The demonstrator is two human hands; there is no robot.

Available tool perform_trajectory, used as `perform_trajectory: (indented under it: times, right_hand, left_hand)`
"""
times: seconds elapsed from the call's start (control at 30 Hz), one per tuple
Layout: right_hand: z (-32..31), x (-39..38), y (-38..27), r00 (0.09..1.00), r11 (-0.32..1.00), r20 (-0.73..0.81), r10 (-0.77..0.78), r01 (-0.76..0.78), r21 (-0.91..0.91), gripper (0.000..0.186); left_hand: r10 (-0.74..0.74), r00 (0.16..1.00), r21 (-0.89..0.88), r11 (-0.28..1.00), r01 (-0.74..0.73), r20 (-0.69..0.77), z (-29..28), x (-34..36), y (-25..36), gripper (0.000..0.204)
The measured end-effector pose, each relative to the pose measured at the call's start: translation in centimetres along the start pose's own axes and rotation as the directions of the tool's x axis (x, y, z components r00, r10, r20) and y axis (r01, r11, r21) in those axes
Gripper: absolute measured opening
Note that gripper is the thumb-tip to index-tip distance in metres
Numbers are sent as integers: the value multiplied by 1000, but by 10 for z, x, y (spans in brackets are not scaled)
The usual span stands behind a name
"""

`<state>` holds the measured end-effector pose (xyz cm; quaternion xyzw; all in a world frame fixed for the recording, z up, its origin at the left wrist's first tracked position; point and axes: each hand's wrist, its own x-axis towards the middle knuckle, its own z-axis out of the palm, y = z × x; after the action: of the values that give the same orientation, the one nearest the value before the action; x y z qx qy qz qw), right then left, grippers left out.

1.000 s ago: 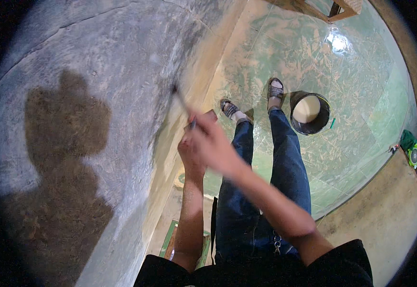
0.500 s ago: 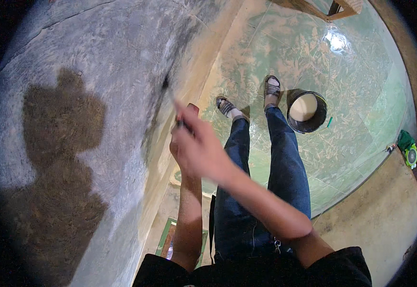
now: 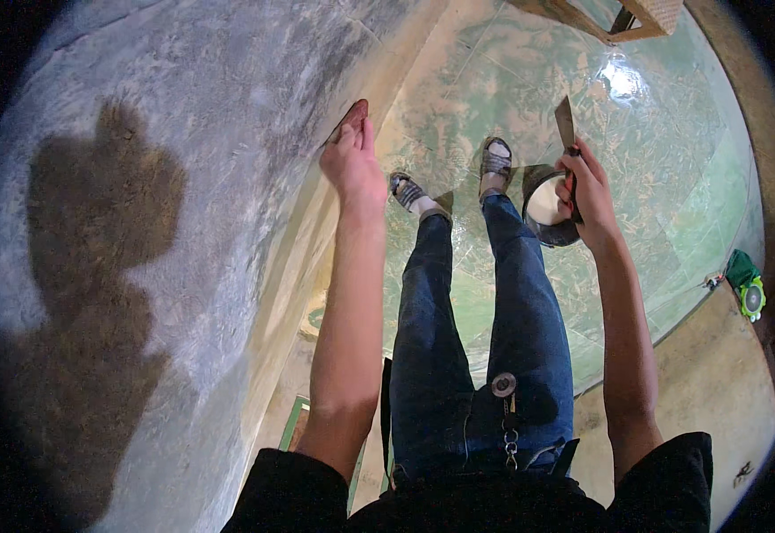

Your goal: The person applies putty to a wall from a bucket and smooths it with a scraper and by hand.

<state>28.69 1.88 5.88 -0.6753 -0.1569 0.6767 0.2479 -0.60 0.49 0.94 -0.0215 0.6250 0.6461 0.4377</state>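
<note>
At the left a grey wall (image 3: 236, 107) rises, streaked with paler and darker patches, and a person's shadow (image 3: 107, 204) falls across it. Next comes the left hand (image 3: 358, 176), which grasps a flat reddish-brown pad (image 3: 354, 115) beside the wall; whether the pad touches the wall, I cannot tell. To its right lies a green tiled floor (image 3: 458, 115), smeared with tan marks, where the feet stand in dark strapped sandals (image 3: 496, 158) below blue jeans (image 3: 529, 329). Just right of the feet a black bucket (image 3: 554, 236) stands on the floor, with something pale inside, partly hidden by the right hand (image 3: 593, 197). That hand grips a scraper (image 3: 566, 124) by its dark handle, the blade pointing up the view, well apart from the wall and the pad. A brown piece of furniture (image 3: 649, 19) shows at the top, and at the far right lies a green item (image 3: 750, 298) with a round grey face.
</note>
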Motion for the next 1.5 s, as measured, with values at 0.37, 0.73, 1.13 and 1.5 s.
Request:
perform_trajectory:
  times: [0.37, 0.73, 1.13, 1.5]
  right_hand:
    - [-5, -29, -17, 979, 996, 179, 92, -90, -18, 57]
    - [1, -48, -24, 965, 999, 260, 46, -42, -20, 60]
    - [-3, -47, -26, 957, 995, 283, 66, -40, -95, 57]
    - [-15, -49, -29, 973, 994, 226, 35, -10, -112, 60]
  left_hand:
    - [-111, 993, -176, 978, 114, 27, 17, 26, -17, 30]
    - [73, 861, 570, 721, -394, 503, 19, 40, -6, 34]
    - [-58, 995, -39, 998, 55, -86, 38, 36, -26, 30]
    - [36, 999, 164, 986, -38, 15, 94, 13, 1, 32]
